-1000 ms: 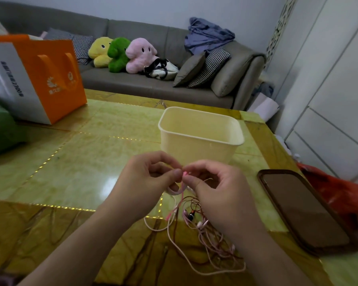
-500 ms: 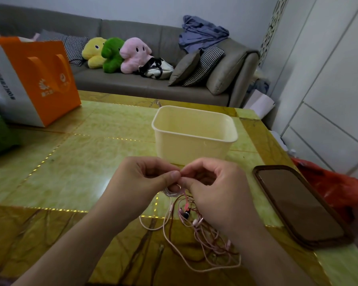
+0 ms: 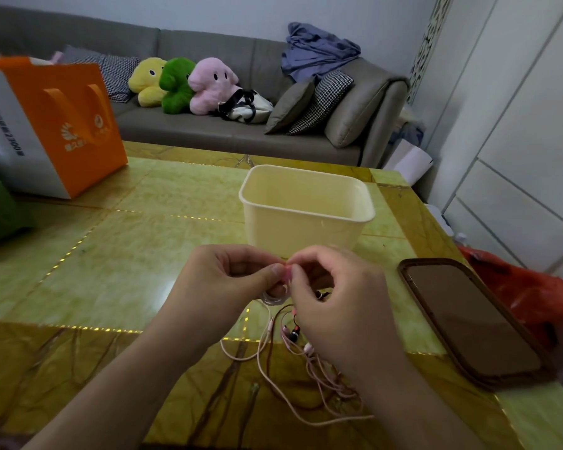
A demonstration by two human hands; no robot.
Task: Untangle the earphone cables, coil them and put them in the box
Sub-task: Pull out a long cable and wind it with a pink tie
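Both hands met just in front of the near wall of the cream plastic open-topped box (image 3: 306, 219), which stood upright on the glossy yellow-green stone table (image 3: 111, 254). The left hand (image 3: 231, 280) pinched a small whitish coil of cable (image 3: 275, 297) between thumb and curled fingers, and the right hand (image 3: 335, 297) pinched a pink bit of the same cable right against the left thumb tip. By the look of it, the task was in its early part: one short coil was started, nothing could be seen inside the box, though its floor was hidden, and the loose tangle of thin pink earphone cables (image 3: 309, 368) lay on the table below and near the right wrist, not yet sorted. That tangle ran mostly from the hands toward the near edge, its long axis near-to-far, with one loop trailing to the right. A dark phone in a brown case (image 3: 468, 323) lay to the right, an orange and white paper bag (image 3: 52, 125) far left.
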